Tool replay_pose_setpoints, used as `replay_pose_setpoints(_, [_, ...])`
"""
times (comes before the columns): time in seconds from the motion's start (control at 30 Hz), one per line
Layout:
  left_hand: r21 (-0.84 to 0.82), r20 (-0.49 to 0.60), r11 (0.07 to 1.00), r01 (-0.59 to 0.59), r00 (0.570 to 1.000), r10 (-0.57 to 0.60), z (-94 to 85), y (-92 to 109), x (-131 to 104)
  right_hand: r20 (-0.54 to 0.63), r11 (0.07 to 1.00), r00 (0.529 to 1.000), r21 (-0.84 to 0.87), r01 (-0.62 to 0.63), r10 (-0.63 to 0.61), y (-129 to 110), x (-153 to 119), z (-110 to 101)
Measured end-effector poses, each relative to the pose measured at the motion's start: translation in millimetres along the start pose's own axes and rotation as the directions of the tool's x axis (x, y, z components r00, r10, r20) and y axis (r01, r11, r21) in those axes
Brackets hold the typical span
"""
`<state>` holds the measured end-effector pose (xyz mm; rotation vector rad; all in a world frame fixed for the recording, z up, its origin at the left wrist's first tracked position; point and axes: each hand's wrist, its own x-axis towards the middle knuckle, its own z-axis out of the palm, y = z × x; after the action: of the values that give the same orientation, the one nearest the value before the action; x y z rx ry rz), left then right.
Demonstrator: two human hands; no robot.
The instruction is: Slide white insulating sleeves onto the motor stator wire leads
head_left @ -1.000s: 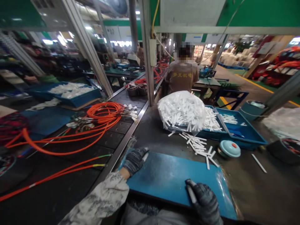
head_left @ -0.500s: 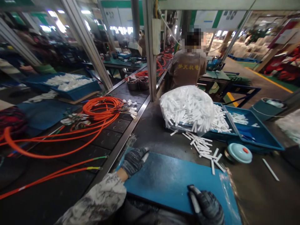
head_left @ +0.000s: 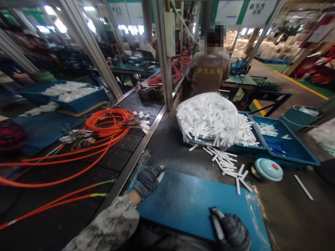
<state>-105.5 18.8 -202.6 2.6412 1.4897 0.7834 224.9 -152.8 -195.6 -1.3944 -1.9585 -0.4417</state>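
My left hand (head_left: 148, 182), in a grey-and-black striped glove with a pale thumb, rests on the left end of a flat blue mat (head_left: 188, 198). Its fingers are stretched out and I see nothing held. On the mat's near right part lies my right hand (head_left: 231, 228), gloved alike, with thumb and forefinger extended and the other fingers bent; it too appears to hold nothing. Just beyond the mat, loose white tube-like pieces (head_left: 225, 164) are scattered, some touching its far edge. Behind them stands a clear plastic bag (head_left: 209, 120) filled with similar white pieces.
Blue bins (head_left: 290, 160) with white pieces stand right of the bag, near a light-blue round lidded container (head_left: 268, 169). Left of the metal rail (head_left: 149, 136), orange cables (head_left: 110, 120) lie coiled on a dark conveyor. A co-worker (head_left: 209, 71) sits ahead, back turned, beyond a metal post (head_left: 163, 69).
The view has shifted slightly, so the cables and left-side bins appear a little further left. Both hands stay in place on the mat.
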Motion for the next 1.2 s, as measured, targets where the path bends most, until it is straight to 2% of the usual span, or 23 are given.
replay_pose_setpoints(0.17, [-0.005,-0.028,0.998,-0.056,0.998,0.056,0.1,-0.6,0.9,0.006,1.000,1.000,-0.006,0.011,-0.011,1.5,-2.2,0.9])
replay_pose_setpoints(0.57, [0.007,-0.038,0.997,-0.074,0.996,0.074,-3.1,1.1,2.9,0.018,1.000,1.000,-0.017,-0.015,0.015,0.0,-3.6,1.9])
replay_pose_setpoints(1.2, [-0.018,0.005,0.999,-0.033,0.999,0.033,-0.1,-1.5,0.7,0.029,1.000,0.999,-0.017,-0.014,0.014,-2.0,-1.0,-0.3])
